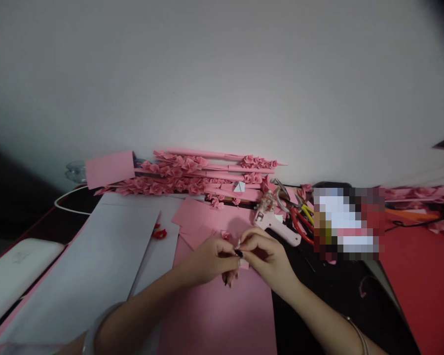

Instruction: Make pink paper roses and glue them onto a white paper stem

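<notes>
My left hand (212, 261) and my right hand (268, 256) meet fingertip to fingertip above a large pink paper sheet (222, 315). Both pinch a small piece of pink paper (244, 264), mostly covered by the fingers, so its folded shape cannot be made out. Just beyond the fingertips lies a small pink paper flower (225, 235). Smaller pink sheets (194, 219) overlap behind my left hand. A pale pink glue gun (279, 227) rests on the table past my right hand.
Bundles of pink paper flowers (170, 180) line the wall. White sheets (85, 261) and a white flat device (18, 271) lie left. Pliers with red handles (299, 224), a blurred-out lit screen (348, 222) and red sheets (425, 281) are on the right.
</notes>
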Available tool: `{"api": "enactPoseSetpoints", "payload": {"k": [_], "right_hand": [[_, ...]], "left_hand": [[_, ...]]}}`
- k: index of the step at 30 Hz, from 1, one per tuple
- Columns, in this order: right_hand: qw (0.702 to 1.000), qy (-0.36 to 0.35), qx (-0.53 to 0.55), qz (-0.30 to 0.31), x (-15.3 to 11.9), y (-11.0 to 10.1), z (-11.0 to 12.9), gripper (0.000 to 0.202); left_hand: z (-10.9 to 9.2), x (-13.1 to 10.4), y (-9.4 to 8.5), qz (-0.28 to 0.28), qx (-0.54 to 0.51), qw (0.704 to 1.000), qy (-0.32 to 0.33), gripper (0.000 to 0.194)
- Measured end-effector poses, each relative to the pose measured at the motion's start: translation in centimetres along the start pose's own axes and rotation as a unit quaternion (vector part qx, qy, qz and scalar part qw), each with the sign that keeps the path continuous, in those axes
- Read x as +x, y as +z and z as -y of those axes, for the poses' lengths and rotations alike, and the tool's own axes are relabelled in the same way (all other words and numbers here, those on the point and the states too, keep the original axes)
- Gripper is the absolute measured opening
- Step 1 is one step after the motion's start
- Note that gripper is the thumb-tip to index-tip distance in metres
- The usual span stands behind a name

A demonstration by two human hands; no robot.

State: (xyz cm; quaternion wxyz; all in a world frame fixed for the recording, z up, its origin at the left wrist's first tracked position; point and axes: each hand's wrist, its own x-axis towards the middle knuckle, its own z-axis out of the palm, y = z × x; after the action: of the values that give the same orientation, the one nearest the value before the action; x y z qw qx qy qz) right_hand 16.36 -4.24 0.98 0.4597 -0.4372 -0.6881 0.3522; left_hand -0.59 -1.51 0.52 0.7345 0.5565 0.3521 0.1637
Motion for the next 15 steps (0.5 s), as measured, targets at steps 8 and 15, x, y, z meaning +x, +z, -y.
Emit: {"api": "enactPoseSetpoints", "payload": {"k": [8, 15], "right_hand": [[0.996, -0.060, -0.042, 0.041, -0.29, -0.81, 0.34, 0.034], [0.994, -0.080, -0.049, 0.056, -0.45, -0.95, 0.32, 0.041]], "left_hand": [[0.32, 0.43, -0.54, 0.029, -0.070, 0.997, -0.023, 0.029], [-0.32, 0.36, -0.75, 0.027, -0.065, 0.997, -0.025, 0.034]]}}
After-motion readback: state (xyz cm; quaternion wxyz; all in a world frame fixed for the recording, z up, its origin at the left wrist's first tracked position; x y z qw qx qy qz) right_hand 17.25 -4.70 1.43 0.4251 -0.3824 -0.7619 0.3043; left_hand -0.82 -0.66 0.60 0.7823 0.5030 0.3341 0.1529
